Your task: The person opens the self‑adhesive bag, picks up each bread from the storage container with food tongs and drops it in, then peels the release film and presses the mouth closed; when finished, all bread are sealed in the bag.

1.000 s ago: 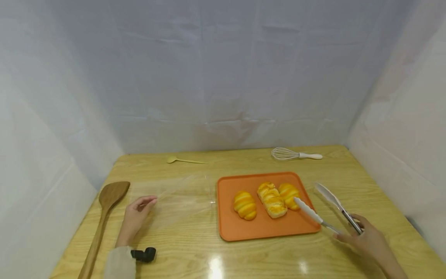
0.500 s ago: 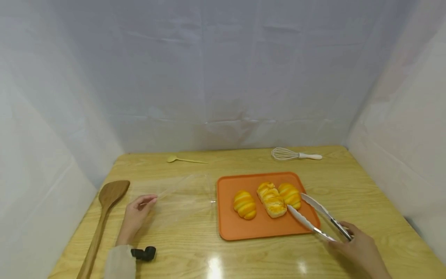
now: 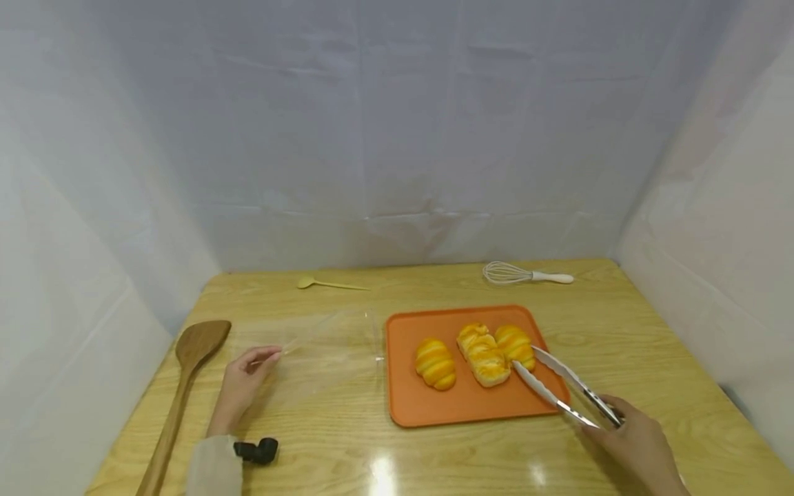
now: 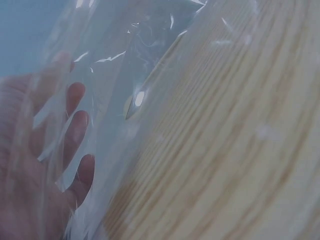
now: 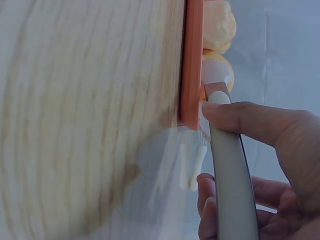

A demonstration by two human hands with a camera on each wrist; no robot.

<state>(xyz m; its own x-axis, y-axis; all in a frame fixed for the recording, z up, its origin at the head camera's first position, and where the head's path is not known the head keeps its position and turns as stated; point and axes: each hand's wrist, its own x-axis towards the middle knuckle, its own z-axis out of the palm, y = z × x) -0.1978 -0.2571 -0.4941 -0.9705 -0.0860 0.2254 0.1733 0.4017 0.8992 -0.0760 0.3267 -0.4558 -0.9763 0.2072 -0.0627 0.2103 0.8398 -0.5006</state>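
Head view: an orange tray (image 3: 428,412) holds a left roll (image 3: 435,364), a loaf (image 3: 486,357) and a right roll (image 3: 514,341), the latter two touching. The right hand (image 3: 642,441) grips tongs (image 3: 573,380), arms parted about the right roll, one tip close against the loaf. The left hand (image 3: 244,379) pinches a clear bag (image 3: 329,355) beside the tray. Around lie a whisk (image 3: 532,275), spoon (image 3: 307,282) and wooden spatula (image 3: 200,343).

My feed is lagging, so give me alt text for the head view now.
The right hand holds spread tongs, tips at the near end of the right-hand bun on an orange tray. Left of the tray, the left hand holds a clear bag. A spatula, spoon and whisk lie around.
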